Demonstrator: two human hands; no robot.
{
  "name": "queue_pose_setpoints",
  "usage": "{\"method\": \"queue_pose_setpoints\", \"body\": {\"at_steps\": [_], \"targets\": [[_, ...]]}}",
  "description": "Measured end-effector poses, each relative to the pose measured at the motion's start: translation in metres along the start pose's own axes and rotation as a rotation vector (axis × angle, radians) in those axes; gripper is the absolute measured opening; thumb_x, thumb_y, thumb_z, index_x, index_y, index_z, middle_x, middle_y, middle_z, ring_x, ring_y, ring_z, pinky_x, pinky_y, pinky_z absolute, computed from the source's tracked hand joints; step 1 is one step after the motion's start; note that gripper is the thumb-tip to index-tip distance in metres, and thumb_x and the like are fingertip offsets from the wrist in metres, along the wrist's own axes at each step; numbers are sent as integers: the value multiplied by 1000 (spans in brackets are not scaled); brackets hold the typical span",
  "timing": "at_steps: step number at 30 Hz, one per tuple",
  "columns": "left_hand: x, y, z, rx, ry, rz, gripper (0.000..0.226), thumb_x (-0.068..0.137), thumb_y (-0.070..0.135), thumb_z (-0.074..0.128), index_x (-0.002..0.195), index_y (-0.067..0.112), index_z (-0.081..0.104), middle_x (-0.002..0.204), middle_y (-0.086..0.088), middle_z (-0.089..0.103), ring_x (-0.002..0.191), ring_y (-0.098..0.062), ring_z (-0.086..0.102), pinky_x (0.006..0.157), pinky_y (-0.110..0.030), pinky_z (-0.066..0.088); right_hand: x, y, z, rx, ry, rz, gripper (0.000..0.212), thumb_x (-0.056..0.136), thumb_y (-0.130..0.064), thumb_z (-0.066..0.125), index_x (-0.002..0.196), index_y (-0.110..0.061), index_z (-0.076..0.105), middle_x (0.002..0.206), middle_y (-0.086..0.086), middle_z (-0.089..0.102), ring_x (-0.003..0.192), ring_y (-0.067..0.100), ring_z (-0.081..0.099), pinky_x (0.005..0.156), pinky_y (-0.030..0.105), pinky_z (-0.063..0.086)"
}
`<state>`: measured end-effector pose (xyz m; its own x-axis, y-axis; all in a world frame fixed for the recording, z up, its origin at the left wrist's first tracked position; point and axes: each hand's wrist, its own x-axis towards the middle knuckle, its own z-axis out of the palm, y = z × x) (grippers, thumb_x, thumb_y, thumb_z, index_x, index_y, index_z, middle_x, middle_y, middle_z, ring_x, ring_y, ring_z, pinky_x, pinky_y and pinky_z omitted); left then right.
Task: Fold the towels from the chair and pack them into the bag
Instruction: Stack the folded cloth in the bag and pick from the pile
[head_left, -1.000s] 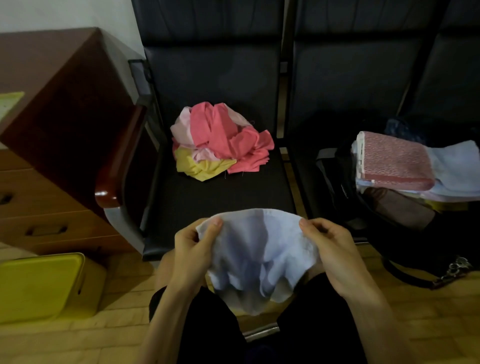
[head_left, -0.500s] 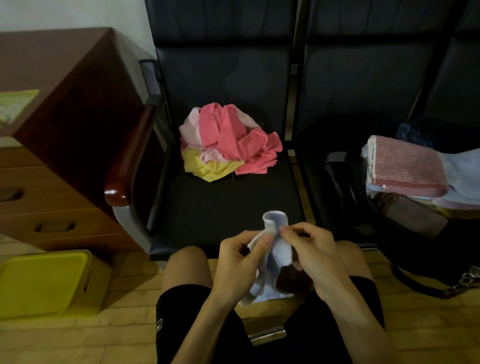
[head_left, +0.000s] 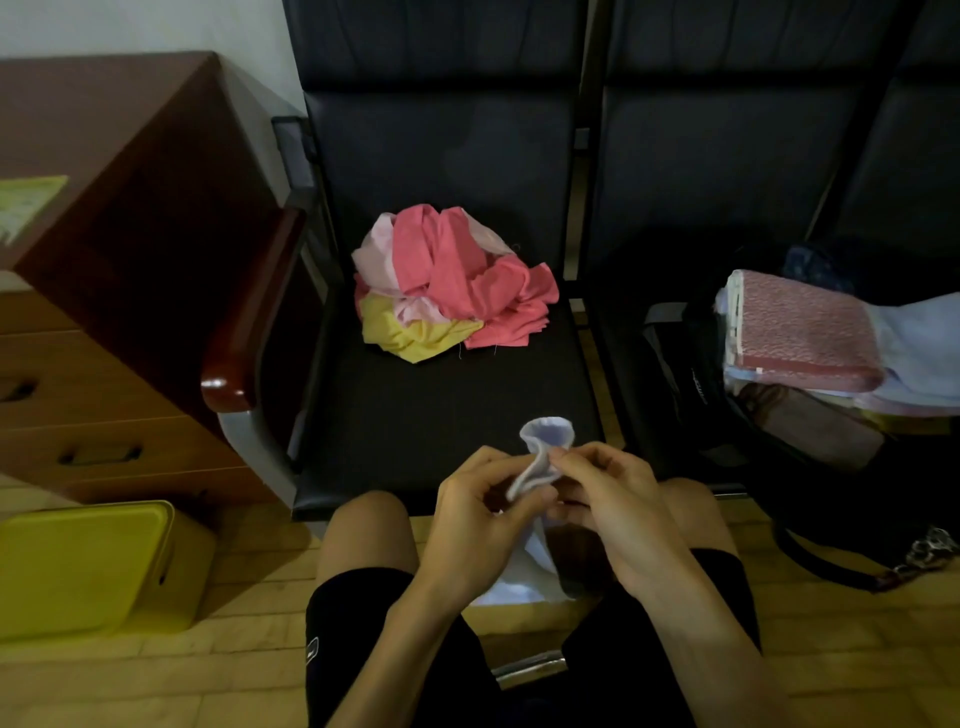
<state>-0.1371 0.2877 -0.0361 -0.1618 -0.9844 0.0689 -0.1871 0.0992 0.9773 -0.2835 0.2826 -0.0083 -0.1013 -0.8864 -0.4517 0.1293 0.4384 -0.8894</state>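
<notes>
At six o'clock, over the lap, the left hand (head_left: 478, 519) and right hand (head_left: 615, 519) each pinch the pale lilac towel (head_left: 548, 441). Its top edge bunches into a small loop between the fingertips and the rest hangs between the knees, probably to match two corners for a fold. The pink-and-yellow heap of unfolded towels (head_left: 452, 280) sits at twelve o'clock on the chair seat (head_left: 441, 410), and at three o'clock the open black bag (head_left: 675, 364) holds a stack of folded towels (head_left: 800, 332), close to the right hand for packing.

Left: a wooden drawer cabinet (head_left: 119, 291) is shown, a yellow sheet (head_left: 26, 205) laid on top; a yellow box (head_left: 78, 566) is set on the floor (head_left: 156, 686).
</notes>
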Motion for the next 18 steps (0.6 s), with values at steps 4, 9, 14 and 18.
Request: {"method": "queue_pose_setpoints", "body": {"at_steps": [4,9,14,18], "targets": [[3,2,-5,74,-26,12,13,96,22,64,102,24,74,93,10,62,86,-15,63,74,-31,54,4,4,-3,-21,-1,22,21,87,-27,71,84,-7,74,83,13,73,83,28,72,79,41,58],[18,13,-26,170,-170,-12,17,99,19,57,103,29,71,98,13,63,94,-10,66,80,-33,57,15,9,-22,-153,-37,-88,25,98,-31,55,101,-9,67,95,14,71,84,24,64,77,39,51],[35,36,-39,196,-300,34,18,99,16,56,106,24,71,100,13,67,96,-7,67,82,-24,55,51,14,-45,-230,-176,-65,57,87,-11,71,124,-50,56,123,0,63,120,15,58,101,38,49],[47,54,-50,155,-336,106,18,98,10,58,109,11,73,100,4,72,97,-14,70,83,-26,55,68,-7,-44,-62,-501,49,56,88,2,61,129,-36,61,121,6,69,116,22,64,101,41,49]]}}
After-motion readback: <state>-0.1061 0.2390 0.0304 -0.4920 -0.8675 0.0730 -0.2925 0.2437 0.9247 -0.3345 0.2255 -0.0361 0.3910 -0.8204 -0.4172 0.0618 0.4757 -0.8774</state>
